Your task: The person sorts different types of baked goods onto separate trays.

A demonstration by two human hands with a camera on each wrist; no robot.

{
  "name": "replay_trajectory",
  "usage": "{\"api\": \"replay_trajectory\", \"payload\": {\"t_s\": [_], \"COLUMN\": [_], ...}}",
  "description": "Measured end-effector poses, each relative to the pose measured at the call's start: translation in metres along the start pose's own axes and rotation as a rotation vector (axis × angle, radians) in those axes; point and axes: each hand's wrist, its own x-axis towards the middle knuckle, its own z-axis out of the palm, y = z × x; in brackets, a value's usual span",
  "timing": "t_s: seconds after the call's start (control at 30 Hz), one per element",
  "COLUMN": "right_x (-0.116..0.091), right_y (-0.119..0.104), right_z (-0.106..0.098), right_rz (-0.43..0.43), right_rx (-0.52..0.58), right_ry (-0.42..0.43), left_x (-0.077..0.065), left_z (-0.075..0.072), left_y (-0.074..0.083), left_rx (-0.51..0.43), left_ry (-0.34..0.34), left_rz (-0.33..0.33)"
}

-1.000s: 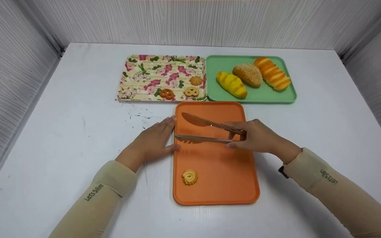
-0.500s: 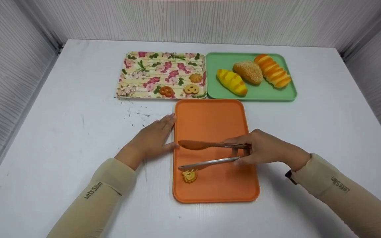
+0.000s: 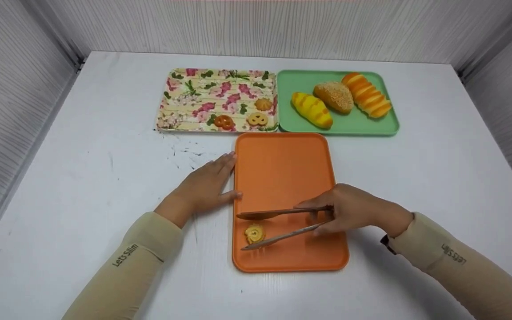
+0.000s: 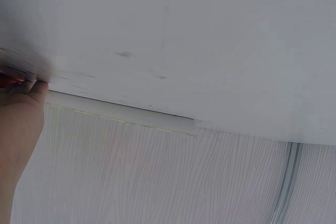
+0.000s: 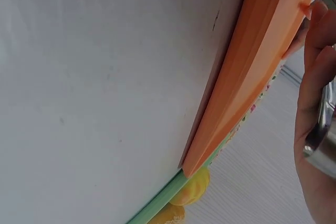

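In the head view my right hand (image 3: 354,209) grips metal tongs (image 3: 278,238) by their arms, over the lower half of an orange tray (image 3: 287,173). The tips are spread apart, one arm on each side of a round swirled cookie (image 3: 254,234) near the tray's left edge. Whether the lower tip touches the cookie, I cannot tell. My left hand (image 3: 202,186) rests against the tray's left rim with straight fingers, its thumb lying over the edge. The right wrist view shows the tongs' metal end (image 5: 323,145) inside the curled right hand.
Behind the orange tray stands a flowered tray (image 3: 189,115) with a pretzel (image 3: 224,122) and two cookies (image 3: 257,119). To its right, a green tray (image 3: 291,84) bears a yellow bread (image 3: 311,110), a seeded bun (image 3: 334,96) and a sliced loaf (image 3: 366,95). Panelled walls surround the white table.
My right hand has brought the tongs down the tray toward the front, and their arms now flank the cookie. The left hand has stayed at the tray's rim.
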Motion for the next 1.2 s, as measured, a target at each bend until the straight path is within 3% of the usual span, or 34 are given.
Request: {"api": "replay_trajectory", "payload": {"t_s": [0.53, 1.2], "right_x": [0.0047, -0.001], "right_y": [-0.0043, 0.003], "right_z": [0.0026, 0.0002], "right_rz": [-0.018, -0.054], "right_rx": [-0.043, 0.02], "right_ry": [0.007, 0.054], "left_x": [0.0, 0.0005], "left_z": [0.0, -0.0003], "left_y": [0.0011, 0.0009], "left_rx": [-0.014, -0.011], "left_ry": [0.0, 0.006], "left_rz": [-0.001, -0.002]}}
